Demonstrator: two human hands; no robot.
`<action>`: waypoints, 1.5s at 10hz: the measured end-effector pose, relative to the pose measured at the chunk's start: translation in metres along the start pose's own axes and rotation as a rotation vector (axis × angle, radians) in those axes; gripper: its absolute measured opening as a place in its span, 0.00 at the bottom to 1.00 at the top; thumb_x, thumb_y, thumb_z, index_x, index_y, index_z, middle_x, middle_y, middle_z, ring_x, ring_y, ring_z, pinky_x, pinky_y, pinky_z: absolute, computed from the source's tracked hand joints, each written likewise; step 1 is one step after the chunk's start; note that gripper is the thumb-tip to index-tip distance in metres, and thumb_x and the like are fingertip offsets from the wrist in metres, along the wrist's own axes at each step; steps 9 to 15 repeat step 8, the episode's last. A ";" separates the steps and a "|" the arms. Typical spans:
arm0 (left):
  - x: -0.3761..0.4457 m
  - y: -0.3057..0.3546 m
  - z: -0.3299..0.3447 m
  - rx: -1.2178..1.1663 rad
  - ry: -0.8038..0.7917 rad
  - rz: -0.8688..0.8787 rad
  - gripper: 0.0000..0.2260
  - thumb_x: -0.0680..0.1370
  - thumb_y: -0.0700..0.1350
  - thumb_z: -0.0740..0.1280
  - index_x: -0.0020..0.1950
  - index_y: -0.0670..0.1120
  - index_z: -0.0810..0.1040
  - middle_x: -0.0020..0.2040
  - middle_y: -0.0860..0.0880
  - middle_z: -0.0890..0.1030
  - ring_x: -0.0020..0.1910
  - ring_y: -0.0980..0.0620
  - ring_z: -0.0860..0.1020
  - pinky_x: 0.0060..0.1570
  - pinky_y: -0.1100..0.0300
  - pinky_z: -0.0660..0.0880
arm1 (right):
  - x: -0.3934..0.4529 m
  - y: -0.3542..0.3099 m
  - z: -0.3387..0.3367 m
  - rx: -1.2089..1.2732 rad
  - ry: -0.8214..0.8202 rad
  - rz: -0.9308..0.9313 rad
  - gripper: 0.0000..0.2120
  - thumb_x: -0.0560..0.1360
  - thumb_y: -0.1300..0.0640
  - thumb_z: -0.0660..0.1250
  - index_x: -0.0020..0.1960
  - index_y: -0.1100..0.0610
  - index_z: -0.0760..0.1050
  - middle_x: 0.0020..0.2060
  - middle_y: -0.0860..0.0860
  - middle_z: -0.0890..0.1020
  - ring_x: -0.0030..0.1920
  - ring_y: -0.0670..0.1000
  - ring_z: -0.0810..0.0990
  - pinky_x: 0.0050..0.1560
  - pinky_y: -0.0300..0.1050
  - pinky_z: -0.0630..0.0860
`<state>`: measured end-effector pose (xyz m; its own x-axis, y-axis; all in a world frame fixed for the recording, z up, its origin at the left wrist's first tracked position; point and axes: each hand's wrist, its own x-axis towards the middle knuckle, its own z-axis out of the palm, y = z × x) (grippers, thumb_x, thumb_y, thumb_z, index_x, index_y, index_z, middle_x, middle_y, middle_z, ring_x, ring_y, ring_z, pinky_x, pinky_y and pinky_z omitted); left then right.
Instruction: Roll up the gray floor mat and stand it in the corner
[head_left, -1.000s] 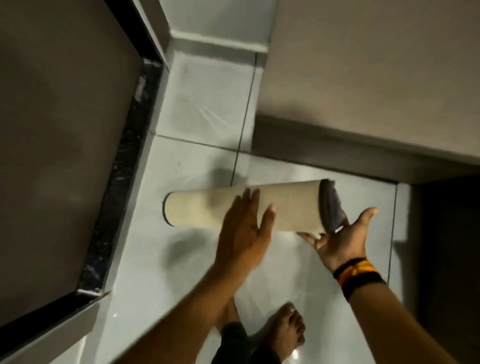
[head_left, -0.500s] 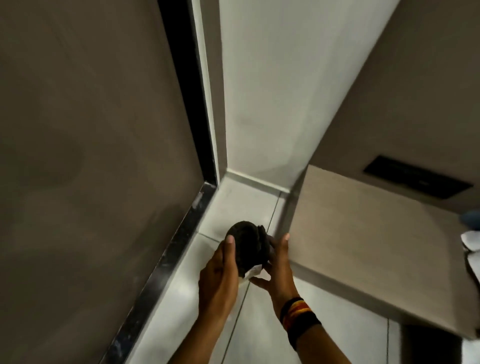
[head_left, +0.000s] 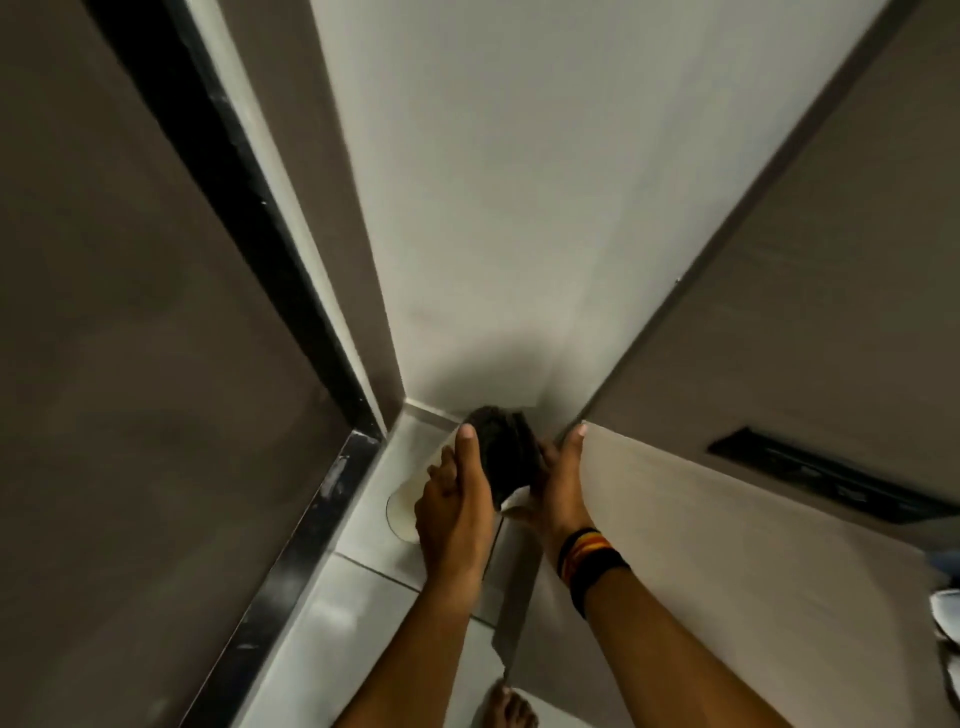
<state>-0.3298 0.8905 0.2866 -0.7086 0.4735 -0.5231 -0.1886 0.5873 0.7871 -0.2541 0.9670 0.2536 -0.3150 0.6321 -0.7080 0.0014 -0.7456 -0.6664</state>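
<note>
Head camera looks steeply down into a corner where one pale wall (head_left: 519, 208) meets a dark-framed panel (head_left: 130, 312) on the left and a light wooden cabinet (head_left: 727, 545) on the right. One rolled mat (head_left: 506, 457) stands on end on the tiled floor (head_left: 363, 597), close to the far wall, between the panel and the cabinet; its dark coiled top faces the camera and its pale underside shows at the bottom, where it meets the tiles. Two hands hold it. One left hand (head_left: 457, 519) wraps the left side of the roll, thumb lying straight up along it and fingers curled around behind. One right hand (head_left: 561, 483) presses against the right side, thumb straight up along the cabinet edge; its other fingers are hidden behind the roll, so I cannot tell how they sit. One striped wristband (head_left: 587, 564) in black, red and yellow circles the right wrist. One bare foot (head_left: 509, 709) shows at the near edge. One dark slot (head_left: 831, 483) sits in the cabinet face on the right.
</note>
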 end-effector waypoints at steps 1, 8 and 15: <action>0.027 0.013 0.035 -0.034 -0.006 -0.046 0.40 0.77 0.76 0.49 0.75 0.49 0.75 0.71 0.43 0.79 0.69 0.43 0.77 0.67 0.47 0.73 | 0.044 -0.022 -0.010 0.031 -0.009 0.009 0.44 0.68 0.19 0.40 0.65 0.43 0.76 0.57 0.46 0.83 0.55 0.51 0.80 0.54 0.61 0.80; 0.069 0.025 0.024 0.735 0.120 1.052 0.32 0.86 0.53 0.52 0.85 0.44 0.43 0.85 0.44 0.40 0.85 0.45 0.41 0.83 0.47 0.39 | 0.025 -0.050 -0.016 -1.388 0.492 -1.095 0.32 0.84 0.48 0.51 0.82 0.59 0.45 0.82 0.57 0.44 0.82 0.55 0.40 0.80 0.62 0.42; 0.069 0.025 0.024 0.735 0.120 1.052 0.32 0.86 0.53 0.52 0.85 0.44 0.43 0.85 0.44 0.40 0.85 0.45 0.41 0.83 0.47 0.39 | 0.025 -0.050 -0.016 -1.388 0.492 -1.095 0.32 0.84 0.48 0.51 0.82 0.59 0.45 0.82 0.57 0.44 0.82 0.55 0.40 0.80 0.62 0.42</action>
